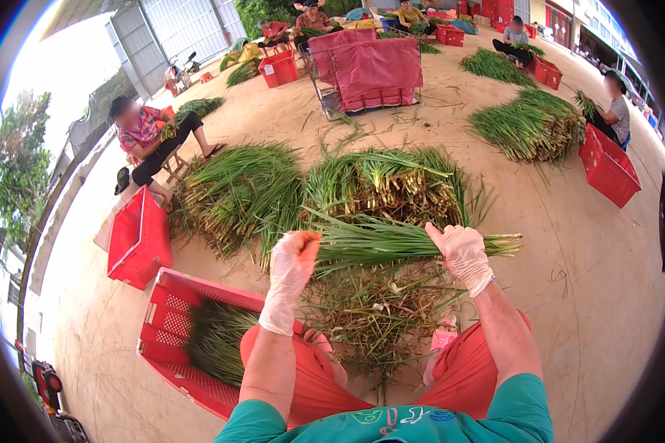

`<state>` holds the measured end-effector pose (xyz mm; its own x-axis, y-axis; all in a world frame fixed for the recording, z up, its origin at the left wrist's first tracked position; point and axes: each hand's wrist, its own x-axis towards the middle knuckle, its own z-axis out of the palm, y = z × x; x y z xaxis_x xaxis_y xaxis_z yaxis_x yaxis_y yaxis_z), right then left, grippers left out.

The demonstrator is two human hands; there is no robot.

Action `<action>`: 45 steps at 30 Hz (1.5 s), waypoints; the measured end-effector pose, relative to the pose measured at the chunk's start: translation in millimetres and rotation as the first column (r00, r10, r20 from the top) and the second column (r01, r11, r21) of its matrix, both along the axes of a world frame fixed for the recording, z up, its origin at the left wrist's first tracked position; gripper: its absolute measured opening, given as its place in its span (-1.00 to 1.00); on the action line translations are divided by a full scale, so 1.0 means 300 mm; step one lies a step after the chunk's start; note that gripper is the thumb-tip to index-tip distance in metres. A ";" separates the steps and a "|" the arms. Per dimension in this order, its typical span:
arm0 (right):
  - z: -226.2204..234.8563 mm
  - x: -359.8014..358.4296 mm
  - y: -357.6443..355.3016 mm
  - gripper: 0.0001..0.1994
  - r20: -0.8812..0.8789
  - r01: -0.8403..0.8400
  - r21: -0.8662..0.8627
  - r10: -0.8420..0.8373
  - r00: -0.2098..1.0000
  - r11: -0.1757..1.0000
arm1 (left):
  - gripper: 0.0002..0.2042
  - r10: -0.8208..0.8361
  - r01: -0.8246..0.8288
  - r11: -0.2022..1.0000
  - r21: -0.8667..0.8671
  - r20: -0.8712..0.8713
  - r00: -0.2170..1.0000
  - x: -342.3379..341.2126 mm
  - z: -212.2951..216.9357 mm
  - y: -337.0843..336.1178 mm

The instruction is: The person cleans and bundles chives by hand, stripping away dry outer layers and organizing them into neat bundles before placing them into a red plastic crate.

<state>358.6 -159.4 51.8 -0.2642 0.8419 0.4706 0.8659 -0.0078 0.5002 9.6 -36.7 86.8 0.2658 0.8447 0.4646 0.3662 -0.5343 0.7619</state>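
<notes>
My right hand [462,255], in a thin whitish glove, is wrapped round a bunch of long green leafy stalks [373,242] close to its pale cut ends. The bunch lies sideways in front of me, its leaf tips pointing left. Beside those tips is my left hand [294,258], gloved too, with the fingers curled closed. Something orange-red shows at its fingertips, but what it pinches is hidden. Just beyond the bunch rises a heap of the same stalks [380,181], pale ends toward me. Loose brown trimmings [377,314] cover the floor between my feet.
A red crate [162,306] with green stalks inside stands by my left leg, another red crate [140,240] beyond it. More stalk heaps [236,188] lie to the left and far right [528,122]. A cart with red sides [380,77] stands ahead. Several people sit around working.
</notes>
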 end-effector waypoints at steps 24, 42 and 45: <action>0.008 0.000 0.005 -0.44 -0.058 0.051 0.032 -0.049 0.997 0.998 | -0.94 0.085 0.371 0.654 -0.659 0.551 0.830 0.124 -0.047 -0.072; -0.045 0.041 0.010 -0.32 -0.146 0.181 -0.131 -0.200 0.969 0.975 | -0.80 0.077 0.012 0.762 -0.647 0.109 0.991 -0.186 0.032 0.069; -0.040 0.039 0.013 -0.31 -0.235 0.154 -0.160 -0.189 0.953 0.975 | -0.60 0.134 -0.211 0.960 -0.187 -0.354 0.926 -0.151 0.025 0.000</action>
<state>370.3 -155.5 39.9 0.0000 0.9257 0.3783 0.9542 -0.1132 0.2770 -35.6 -36.8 94.3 0.2143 0.9612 0.1737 0.6910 -0.2748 0.6686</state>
